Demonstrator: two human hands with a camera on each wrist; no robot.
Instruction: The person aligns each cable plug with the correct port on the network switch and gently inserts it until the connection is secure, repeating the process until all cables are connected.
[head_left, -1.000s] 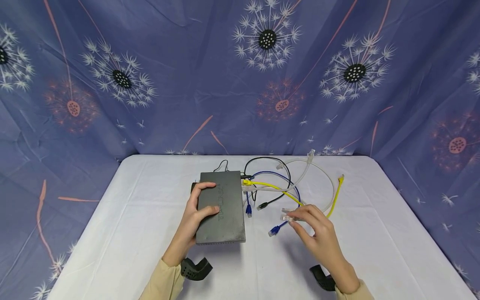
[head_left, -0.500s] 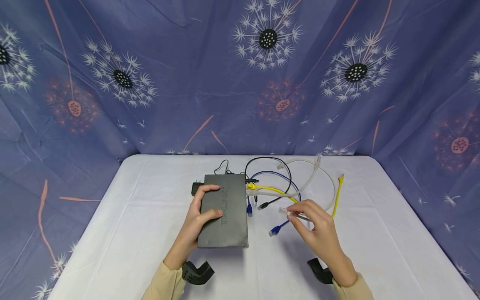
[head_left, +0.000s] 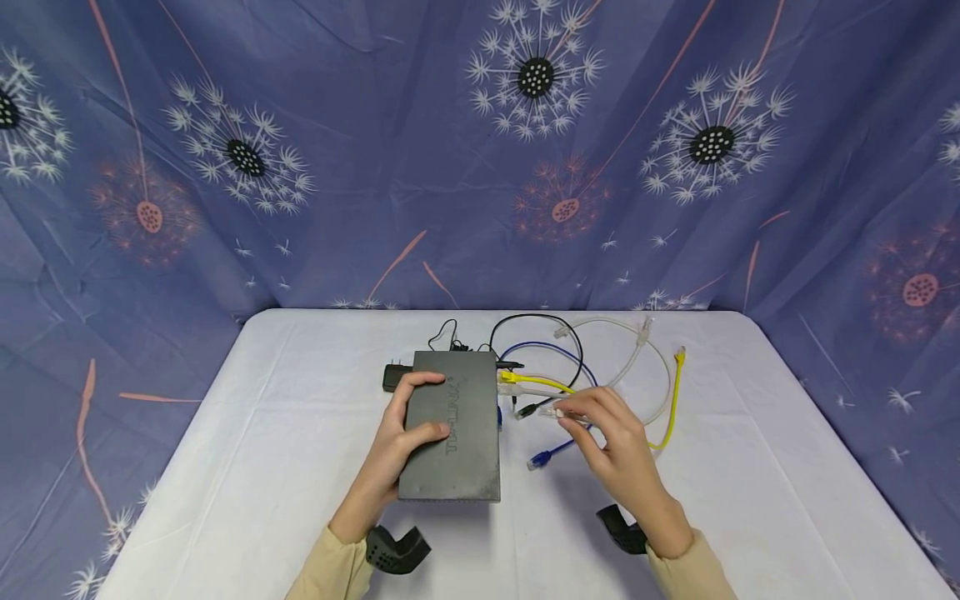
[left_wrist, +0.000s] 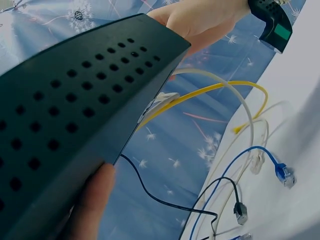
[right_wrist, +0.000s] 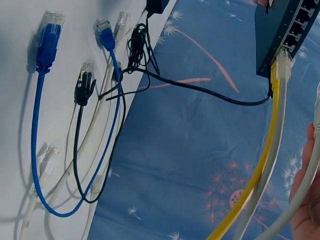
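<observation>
My left hand [head_left: 393, 446] grips a dark grey network switch [head_left: 468, 458] by its left side, thumb and a finger on top. The switch is raised off the table, its row of ports [right_wrist: 302, 22] turned to the right. A yellow network cable [head_left: 536, 379] and a grey-white one [right_wrist: 275, 135] are plugged in side by side, and a thin black cord [right_wrist: 215, 95] also runs to the switch. My right hand [head_left: 611, 442] pinches another grey-white network cable [right_wrist: 302, 187] just behind its clear plug [head_left: 550, 412], which points at the ports a short way off.
Blue network cables [head_left: 542, 460], a black network cable [head_left: 528, 410] and loose white cable ends [head_left: 643, 332] lie on the white table [head_left: 285, 467]. A black power adapter [head_left: 395, 377] sits behind my left hand. A flowered blue curtain [head_left: 420, 167] hangs behind.
My right hand has moved left with the plug, closer to the switch. The switch has shifted slightly right and toward me in my left hand, uncovering more of the power adapter.
</observation>
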